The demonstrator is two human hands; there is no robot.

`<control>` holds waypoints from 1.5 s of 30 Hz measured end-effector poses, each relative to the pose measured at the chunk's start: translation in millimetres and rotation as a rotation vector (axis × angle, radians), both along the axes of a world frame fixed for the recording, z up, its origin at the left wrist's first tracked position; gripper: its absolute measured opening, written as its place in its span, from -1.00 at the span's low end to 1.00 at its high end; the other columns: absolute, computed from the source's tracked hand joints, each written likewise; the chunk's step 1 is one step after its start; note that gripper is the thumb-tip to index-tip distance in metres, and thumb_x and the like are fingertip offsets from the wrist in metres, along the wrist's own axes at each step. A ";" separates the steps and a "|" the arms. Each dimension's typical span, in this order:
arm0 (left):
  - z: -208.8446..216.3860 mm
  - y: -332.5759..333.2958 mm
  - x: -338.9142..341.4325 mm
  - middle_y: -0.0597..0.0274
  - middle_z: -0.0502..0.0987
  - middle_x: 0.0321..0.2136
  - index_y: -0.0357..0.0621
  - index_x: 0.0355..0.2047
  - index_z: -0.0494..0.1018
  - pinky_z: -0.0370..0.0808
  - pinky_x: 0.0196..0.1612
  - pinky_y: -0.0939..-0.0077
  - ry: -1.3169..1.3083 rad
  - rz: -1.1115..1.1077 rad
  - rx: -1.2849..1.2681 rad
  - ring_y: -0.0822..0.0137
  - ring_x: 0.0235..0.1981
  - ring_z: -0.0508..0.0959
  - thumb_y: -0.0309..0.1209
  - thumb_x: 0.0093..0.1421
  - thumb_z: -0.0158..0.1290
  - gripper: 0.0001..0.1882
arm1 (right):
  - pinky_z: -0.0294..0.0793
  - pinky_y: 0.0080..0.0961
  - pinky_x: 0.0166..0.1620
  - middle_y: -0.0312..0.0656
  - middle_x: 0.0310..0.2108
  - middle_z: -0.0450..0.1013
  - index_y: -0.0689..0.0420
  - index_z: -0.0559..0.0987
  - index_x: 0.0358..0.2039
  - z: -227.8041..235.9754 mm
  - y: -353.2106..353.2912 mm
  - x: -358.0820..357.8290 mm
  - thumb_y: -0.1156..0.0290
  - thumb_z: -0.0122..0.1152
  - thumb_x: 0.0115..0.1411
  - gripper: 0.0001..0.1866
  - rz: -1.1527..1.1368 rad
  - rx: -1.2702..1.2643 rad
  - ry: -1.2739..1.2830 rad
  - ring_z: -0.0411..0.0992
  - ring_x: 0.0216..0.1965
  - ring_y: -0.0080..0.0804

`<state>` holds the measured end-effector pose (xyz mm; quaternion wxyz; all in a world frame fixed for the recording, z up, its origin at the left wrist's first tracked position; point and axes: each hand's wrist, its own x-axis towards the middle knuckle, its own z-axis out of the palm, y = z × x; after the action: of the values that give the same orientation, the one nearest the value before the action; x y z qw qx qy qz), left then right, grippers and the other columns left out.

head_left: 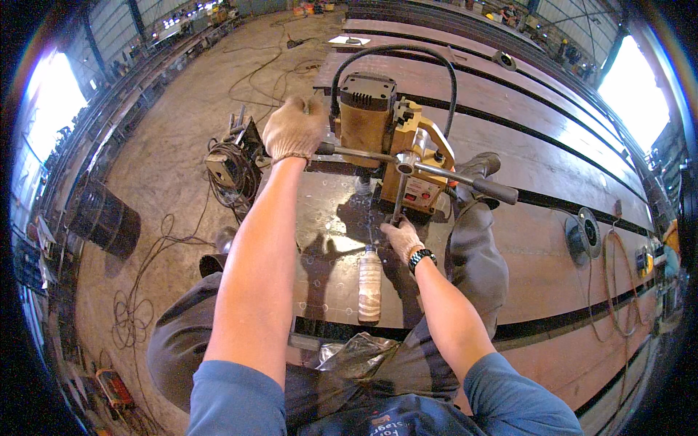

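A yellow magnetic drill (pixel 363 127) with a dark motor top stands on a steel plate (pixel 327 218) before me. Three feed levers (pixel 451 174) fan out from its hub. My right hand (pixel 401 238), gloved, has its fingers closed round the end of the lever that points down toward me. Up at the left, beside the black grip (pixel 326 148) of another lever, my gloved left hand (pixel 294 129) is curled closed; what it holds, if anything, is hidden. Between my legs is a plastic bottle (pixel 369 287) with cloudy brownish contents, its cap toward the drill.
A black hose (pixel 396 48) arches over the drill. Left of the plate sits a machine wrapped in coiled cable (pixel 236 174), with a dark drum (pixel 105 218) beyond it. Cables (pixel 134 312) trail over the floor. On the right are a wire spool (pixel 582 234) and looped hose (pixel 618 283).
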<state>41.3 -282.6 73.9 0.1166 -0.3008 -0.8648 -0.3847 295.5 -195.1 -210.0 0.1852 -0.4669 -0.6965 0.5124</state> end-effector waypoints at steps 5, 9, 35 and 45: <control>-53.3 3.8 -1.3 0.08 0.61 -0.35 -0.23 -0.13 0.48 0.58 -0.17 0.19 -1.255 -0.135 1.219 0.14 -0.36 0.59 0.03 0.36 0.01 -0.50 | 0.51 -0.09 0.20 0.33 0.01 0.59 0.32 0.57 0.11 42.9 -32.2 11.4 -0.02 0.31 0.20 -0.32 0.001 0.163 -0.263 0.54 0.10 0.28; -10.7 5.7 54.4 0.13 0.55 -0.38 -0.16 -0.05 0.45 0.55 -0.19 0.28 -0.848 -0.511 1.197 0.18 -0.30 0.57 -0.10 0.46 -0.06 -0.64 | 0.57 -0.25 0.16 0.06 0.00 0.65 0.27 0.65 0.06 91.7 -90.5 67.4 0.14 0.26 0.36 -0.54 -0.049 0.329 0.064 0.62 0.04 -0.03; -240.3 81.1 175.0 -0.17 0.70 -0.17 -0.11 -0.07 0.67 0.60 -0.05 -0.08 -0.473 -0.523 -0.099 -0.27 -0.11 0.67 0.16 0.28 0.14 -0.43 | 0.53 0.20 -0.07 0.26 -0.25 0.61 0.16 0.48 -0.05 131.4 0.0 107.4 -0.04 0.20 0.35 -0.52 -0.038 0.484 -0.602 0.57 -0.14 0.36; -273.2 38.5 137.7 -0.15 0.71 -0.21 -0.14 -0.08 0.62 0.64 -0.03 0.00 -0.412 -0.148 -0.299 -0.15 -0.13 0.72 -0.01 0.17 0.22 -0.51 | 0.56 0.12 0.05 0.32 -0.12 0.61 0.11 0.42 0.22 89.3 5.9 90.2 -0.28 0.08 0.36 -0.27 0.030 0.248 -0.621 0.58 -0.02 0.31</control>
<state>179.0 -244.1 -199.3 -0.1360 -0.2923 -0.8933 -0.3132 385.7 -189.2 -120.7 0.0119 -0.5642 -0.7837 0.2596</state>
